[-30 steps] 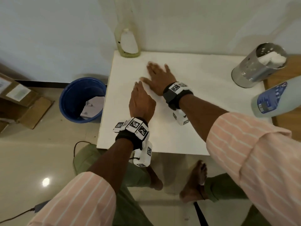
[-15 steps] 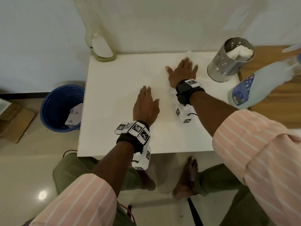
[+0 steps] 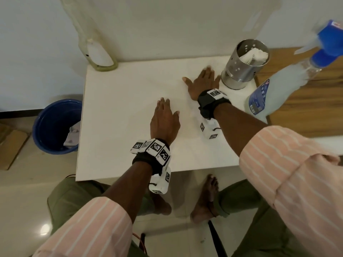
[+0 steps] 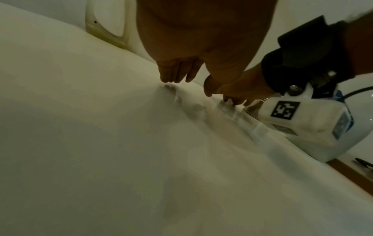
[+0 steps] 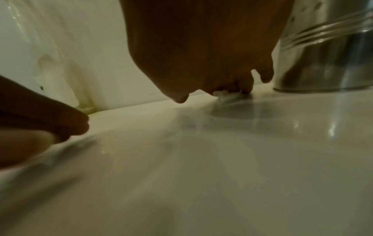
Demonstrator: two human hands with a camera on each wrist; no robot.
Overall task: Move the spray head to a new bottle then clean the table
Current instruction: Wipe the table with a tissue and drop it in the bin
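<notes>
My right hand (image 3: 202,80) lies flat on the white table (image 3: 120,108) at the back right, just left of the metal holder. It presses a small wad of white tissue (image 5: 222,93) under its fingertips. My left hand (image 3: 164,119) rests flat and straight-fingered near the table's middle, holding nothing. A clear bottle of pale liquid (image 3: 278,86) with a blue spray head (image 3: 328,41) stands at the table's right edge. An empty clear bottle without a head (image 3: 98,52) stands at the back left corner by the wall.
A perforated metal holder (image 3: 243,69) with white tissues stands at the back right, close to my right fingers. A blue bin (image 3: 53,127) sits on the floor to the left. A wooden surface (image 3: 306,108) adjoins the table's right side. My bare feet are under the front edge.
My right hand has swept from the table's back left across to the right, ending beside the metal holder. My left hand slid a little rightward, still flat on the table.
</notes>
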